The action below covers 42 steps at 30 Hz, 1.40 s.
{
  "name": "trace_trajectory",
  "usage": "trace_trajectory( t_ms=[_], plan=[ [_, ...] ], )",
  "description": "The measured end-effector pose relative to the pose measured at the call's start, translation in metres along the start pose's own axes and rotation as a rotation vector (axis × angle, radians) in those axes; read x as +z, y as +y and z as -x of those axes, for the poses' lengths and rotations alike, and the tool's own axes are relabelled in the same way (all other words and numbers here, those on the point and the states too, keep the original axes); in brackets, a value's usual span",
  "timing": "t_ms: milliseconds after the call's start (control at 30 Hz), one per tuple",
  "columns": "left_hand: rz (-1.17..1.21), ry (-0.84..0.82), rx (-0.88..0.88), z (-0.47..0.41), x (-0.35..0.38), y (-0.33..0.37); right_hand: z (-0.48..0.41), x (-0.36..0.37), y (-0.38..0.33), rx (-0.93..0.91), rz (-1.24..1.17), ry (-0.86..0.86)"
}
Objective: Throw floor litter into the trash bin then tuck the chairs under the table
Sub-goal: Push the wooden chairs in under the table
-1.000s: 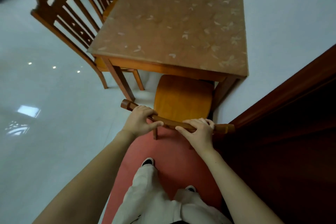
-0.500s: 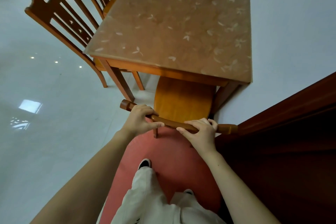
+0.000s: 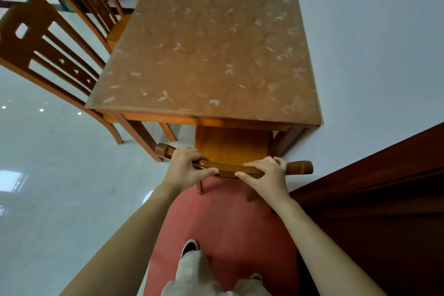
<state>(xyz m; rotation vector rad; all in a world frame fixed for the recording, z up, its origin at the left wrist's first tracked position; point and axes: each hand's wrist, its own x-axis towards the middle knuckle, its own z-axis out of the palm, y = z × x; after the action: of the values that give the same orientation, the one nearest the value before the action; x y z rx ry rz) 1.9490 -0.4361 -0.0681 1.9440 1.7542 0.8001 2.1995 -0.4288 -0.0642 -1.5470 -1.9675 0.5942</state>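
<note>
My left hand (image 3: 185, 168) is curled over the left part of the top rail (image 3: 227, 169) of the chair (image 3: 233, 158). Its fingers wrap across the top and its thumb presses along the near edge. My right hand (image 3: 267, 174) grips the same rail further right, fingers over the top and thumb stretched along the near face. The rail's end sticks out beyond it.

Both forearms reach forward and down, the left coming in from the lower left and the right from the lower right, with the wrists nearly level.

At far left a side chair (image 3: 10, 43) stands at the long side of the surface (image 3: 204, 55). The chair I hold sits at the short end, its seat (image 3: 216, 142) partly under the edge and its back legs on the red mat (image 3: 228, 218).

Compared with a second ago, less of the seat shows, because it has slid further under the surface. Both hands keep the same grip.
</note>
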Motion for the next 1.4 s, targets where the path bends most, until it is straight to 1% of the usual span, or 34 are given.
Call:
trace_trajectory(
  t_ms=[233,367,600,800,1267,1333,1400],
  plan=[
    [-0.012,0.058,0.027,-0.038,0.013,0.009,-0.043,-0.014,0.025,0.048,-0.019,-0.064],
    [-0.028,0.075,-0.006,-0.05,0.026,0.021,-0.059,-0.027,0.041,0.079,-0.046,-0.102],
    [-0.011,0.067,-0.007,-0.066,0.034,0.017,-0.073,-0.019,0.06,0.073,-0.05,-0.092],
    [0.009,0.078,0.01,-0.077,0.03,0.01,-0.081,-0.011,0.057,0.064,-0.051,-0.063],
    [-0.055,0.047,-0.01,-0.078,0.029,0.011,-0.084,-0.014,0.051,0.037,0.01,-0.076],
    [-0.097,0.018,-0.005,-0.076,0.027,0.012,-0.083,-0.016,0.049,0.05,0.012,-0.104],
    [-0.164,-0.044,0.002,-0.074,0.023,0.015,-0.08,-0.02,0.041,0.076,0.027,-0.141]
  ],
)
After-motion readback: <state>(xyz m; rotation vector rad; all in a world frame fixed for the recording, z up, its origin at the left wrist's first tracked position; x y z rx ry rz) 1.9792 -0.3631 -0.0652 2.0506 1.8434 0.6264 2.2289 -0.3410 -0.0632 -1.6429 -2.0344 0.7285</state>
